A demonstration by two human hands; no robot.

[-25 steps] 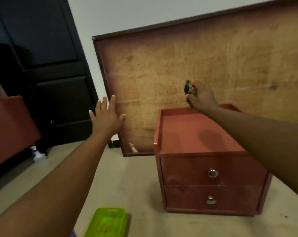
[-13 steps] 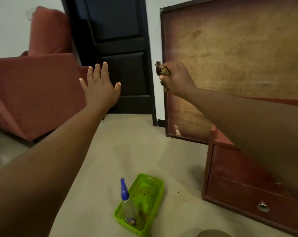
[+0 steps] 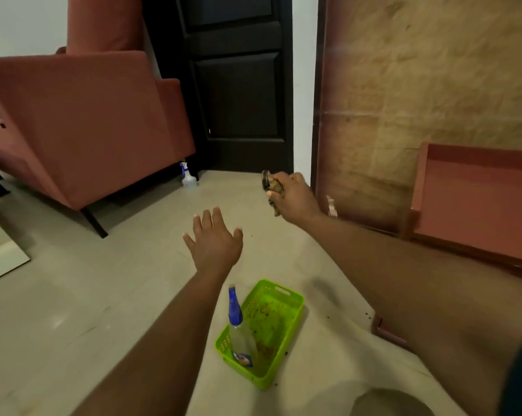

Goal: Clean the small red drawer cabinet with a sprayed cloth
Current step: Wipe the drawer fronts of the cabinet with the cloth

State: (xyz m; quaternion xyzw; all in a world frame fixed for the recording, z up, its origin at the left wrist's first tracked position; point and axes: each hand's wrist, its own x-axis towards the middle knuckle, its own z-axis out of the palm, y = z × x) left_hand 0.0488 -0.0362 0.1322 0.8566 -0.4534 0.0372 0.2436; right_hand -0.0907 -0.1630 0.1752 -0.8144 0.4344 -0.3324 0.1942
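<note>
- Cloth [image 3: 272,190] bunched in our right hand [image 3: 292,195], grip closed on it.
- Left hand [image 3: 214,241] spread wide, empty, above floor [image 3: 73,310].
- Spray bottle [image 3: 238,328] stands in green basket [image 3: 295,322].
- Red cabinet [image 3: 475,202] at floor's right edge.

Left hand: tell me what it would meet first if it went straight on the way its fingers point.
Probably bare floor: the open left hand points forward, and beyond lies the small spray bottle by the red sofa. Depth is unclear.
</note>
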